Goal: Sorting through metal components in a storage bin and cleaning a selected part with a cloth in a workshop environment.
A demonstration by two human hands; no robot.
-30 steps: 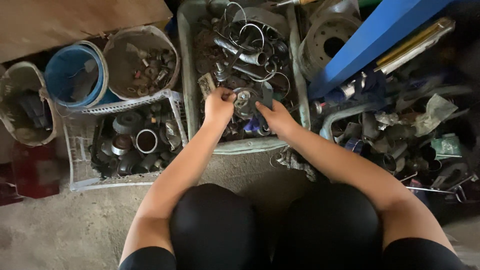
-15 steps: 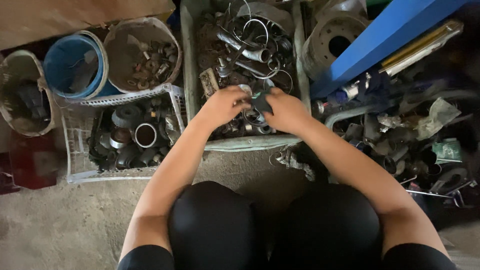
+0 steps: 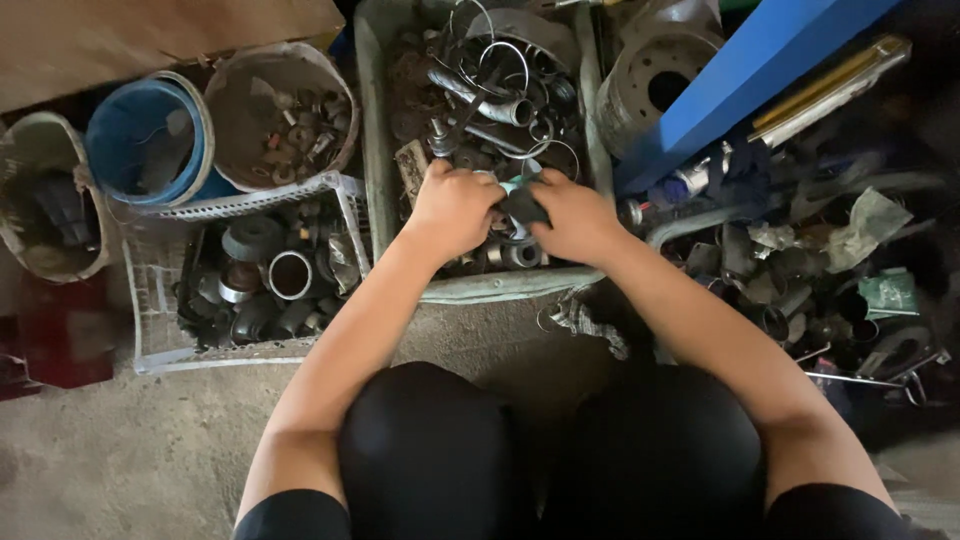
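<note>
I am watching from the head camera as the left hand [image 3: 455, 208] and the right hand [image 3: 572, 215] are meeting over a grey tray [image 3: 372, 150] crowded with metal scrap. Both hands are closing around a small dark part [image 3: 522, 205] held between them, just above the tray's near end; its exact shape is too shadowed for me to tell.

The risk, as I judge it, is in the wire rings [image 3: 500, 70] and pipe ends lying just beyond the knuckles: a slip could be snagging a finger or dropping the part back into the heap, where it would be hard to find. Room is tight. The white basket [image 3: 150, 300] of fittings is pressing against the tray's left wall, a blue beam [image 3: 760, 70] is crossing on the right, and loose junk is crowding the floor beyond. Only the bare concrete near the knees is offering free space.
</note>
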